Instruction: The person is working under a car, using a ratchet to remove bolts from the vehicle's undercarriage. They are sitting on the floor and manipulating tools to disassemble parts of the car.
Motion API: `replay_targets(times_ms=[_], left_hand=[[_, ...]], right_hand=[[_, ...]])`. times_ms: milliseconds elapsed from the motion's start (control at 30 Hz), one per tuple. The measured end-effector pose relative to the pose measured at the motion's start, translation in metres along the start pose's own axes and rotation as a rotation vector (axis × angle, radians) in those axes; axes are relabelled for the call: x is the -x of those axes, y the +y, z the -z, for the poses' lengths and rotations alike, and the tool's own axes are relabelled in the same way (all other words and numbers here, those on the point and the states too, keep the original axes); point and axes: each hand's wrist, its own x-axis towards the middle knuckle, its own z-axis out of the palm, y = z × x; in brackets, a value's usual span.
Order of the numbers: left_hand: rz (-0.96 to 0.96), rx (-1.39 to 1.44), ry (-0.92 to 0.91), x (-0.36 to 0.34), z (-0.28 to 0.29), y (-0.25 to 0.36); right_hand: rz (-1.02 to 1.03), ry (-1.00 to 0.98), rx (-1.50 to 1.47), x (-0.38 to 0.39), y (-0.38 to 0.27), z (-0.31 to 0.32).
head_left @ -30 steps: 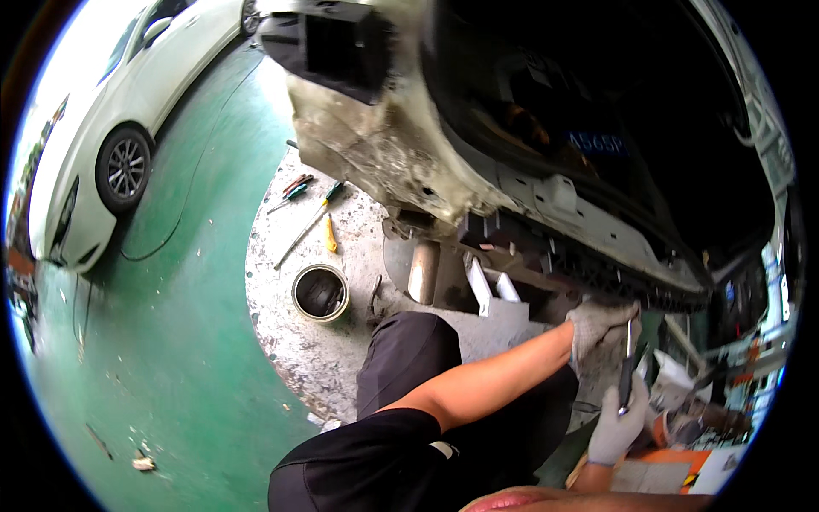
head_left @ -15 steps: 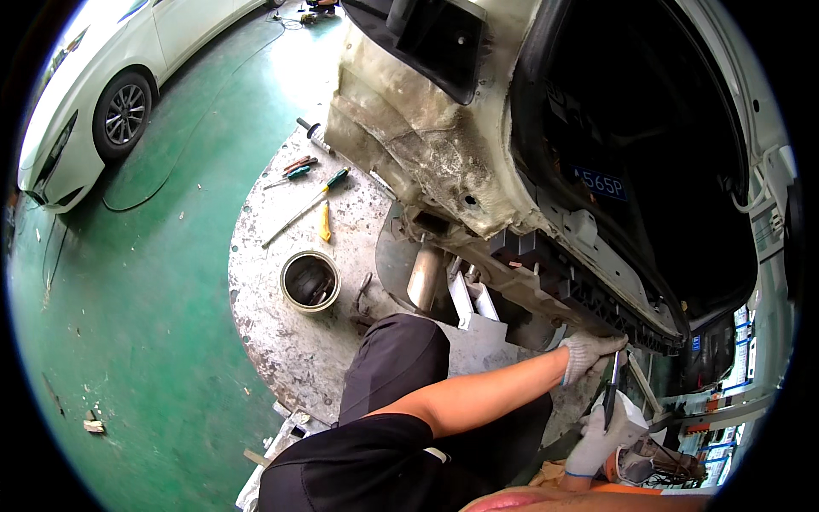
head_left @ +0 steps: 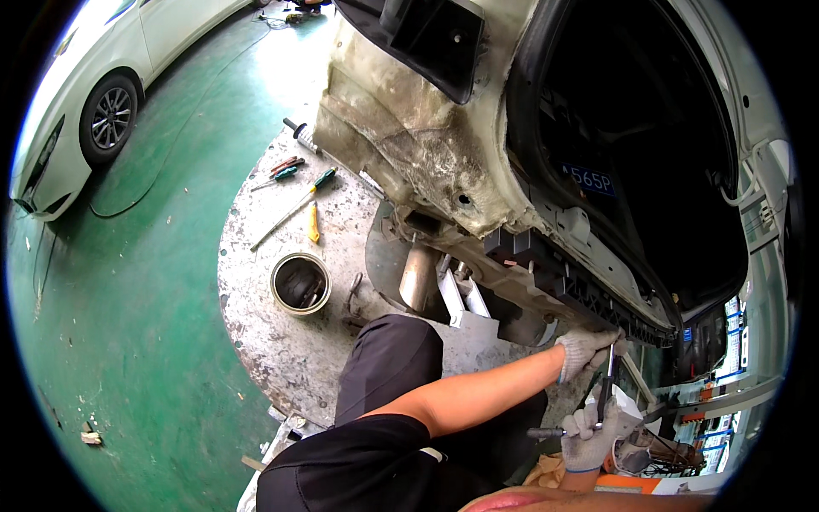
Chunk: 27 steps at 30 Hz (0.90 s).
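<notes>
My gloved left hand (head_left: 583, 352) reaches across to the underside of the car's rear edge, below the black plastic strip (head_left: 589, 294). Its fingers are closed around the upper end of a tool there; what exactly they pinch is hidden. Below it, my gloved right hand (head_left: 589, 444) grips the tool (head_left: 605, 394), which has a silver tip and a black shaft. A dark handle (head_left: 544, 433) sticks out sideways to the left of the right hand. The tool looks like a ratchet wrench, but its kind is not plain.
The stripped car rear (head_left: 418, 128) overhangs a round, scuffed metal platform (head_left: 256, 324). On it lie a long screwdriver (head_left: 294, 209), a yellow-handled tool (head_left: 314, 224) and an open can (head_left: 300, 283) with things inside. White metal brackets (head_left: 465, 303) stand near an exhaust pipe (head_left: 418, 277). A white car (head_left: 111, 111) is parked left.
My right hand has turned around the tool, and the dark handle now shows at its left. My left hand stays at the rear edge. The whole view has shifted slightly.
</notes>
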Motion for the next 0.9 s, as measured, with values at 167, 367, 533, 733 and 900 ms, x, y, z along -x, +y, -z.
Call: replay_targets(times_ms=[167, 367, 533, 733, 900], left_hand=[[0.032, -0.076, 0.007, -0.003, 0.004, -0.003], [0.017, -0.008, 0.018, -0.011, 0.014, -0.011], [-0.026, -0.086, 0.037, -0.015, 0.010, -0.008], [-0.027, -0.050, 0.040, -0.006, 0.006, -0.003], [-0.056, 0.083, 0.007, -0.020, 0.014, -0.015]], right_hand=[[0.393, 0.208, 0.825, -0.011, 0.009, 0.020], [-0.060, -0.016, -0.222, 0.001, -0.005, 0.001], [0.551, 0.051, 0.669, -0.020, 0.009, 0.028], [0.049, 0.171, 0.095, 0.003, -0.004, -0.006], [0.288, 0.121, 0.688, -0.014, 0.006, 0.016]])
